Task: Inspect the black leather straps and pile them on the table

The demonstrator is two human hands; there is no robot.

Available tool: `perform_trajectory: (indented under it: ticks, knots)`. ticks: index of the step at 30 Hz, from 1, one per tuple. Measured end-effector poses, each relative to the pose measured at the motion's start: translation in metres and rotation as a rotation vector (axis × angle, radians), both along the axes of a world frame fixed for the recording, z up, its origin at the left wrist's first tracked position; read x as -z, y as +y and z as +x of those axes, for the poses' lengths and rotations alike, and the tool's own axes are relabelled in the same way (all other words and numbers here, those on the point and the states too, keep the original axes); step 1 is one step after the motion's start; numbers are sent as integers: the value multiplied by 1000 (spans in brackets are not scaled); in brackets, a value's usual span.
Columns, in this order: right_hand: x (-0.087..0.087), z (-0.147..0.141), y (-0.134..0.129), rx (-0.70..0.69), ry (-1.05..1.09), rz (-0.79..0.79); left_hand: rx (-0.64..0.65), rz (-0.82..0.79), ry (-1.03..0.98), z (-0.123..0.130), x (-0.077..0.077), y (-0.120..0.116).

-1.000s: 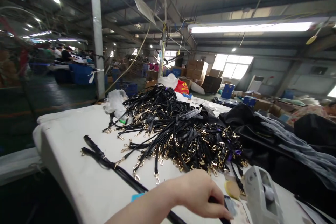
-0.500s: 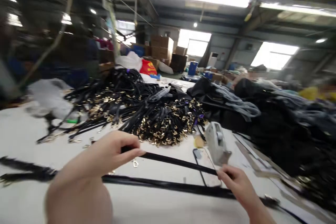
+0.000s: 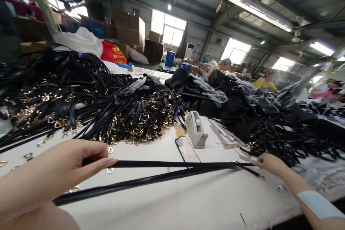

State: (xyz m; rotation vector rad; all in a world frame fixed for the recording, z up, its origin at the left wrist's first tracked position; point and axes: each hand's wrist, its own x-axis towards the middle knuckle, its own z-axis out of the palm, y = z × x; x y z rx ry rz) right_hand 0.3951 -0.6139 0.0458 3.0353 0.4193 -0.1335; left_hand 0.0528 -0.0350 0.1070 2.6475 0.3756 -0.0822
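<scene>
A black strap (image 3: 172, 164) is stretched nearly level across the white table (image 3: 205, 197). My left hand (image 3: 88, 156) is closed on its left part, thumb and fingers pinching it. At the right, my right hand (image 3: 269, 163) pinches the strap's other part with closed fingers. Below it lies a bundle of black straps (image 3: 129, 185), slanting under my left forearm. A short strap end with a gold clasp (image 3: 260, 176) rests just left of my right hand. Loose gold rings (image 3: 110, 170) lie by my left fingertips.
Behind are large piles of black straps with gold buckles (image 3: 142, 118). A tape dispenser (image 3: 196, 129) and a phone (image 3: 187, 150) stand mid-table. Black material with clear plastic (image 3: 210, 91) heaps up at right. A red bag (image 3: 113, 53) and cartons (image 3: 129, 28) are farther back. A person in yellow (image 3: 265, 83) is in the distance.
My right hand has moved right along the strap, away from my left hand, so a longer stretch spans between them. The view has turned to the right.
</scene>
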Motion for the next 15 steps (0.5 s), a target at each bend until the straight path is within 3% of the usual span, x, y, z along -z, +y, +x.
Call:
perform_trajectory:
  ticks: [3,5,8,12,14,15]
  knots:
    - [-18,10,-5,57,-137,-18,68,59,20,14,-8,-19]
    - [-21,8,18,12,-246,46,100,95,11,28,-12,-40]
    - [-5,-18,92,-181,-332,231,153,237,-8,53,-11,-81]
    - [27,-106,214,-556,-201,526,352,330,9,86,7,-135]
    - [36,-153,261,-674,108,890,368,309,-25,97,17,-151]
    - [39,-169,277,-664,239,1007,356,296,-34,101,20,-155]
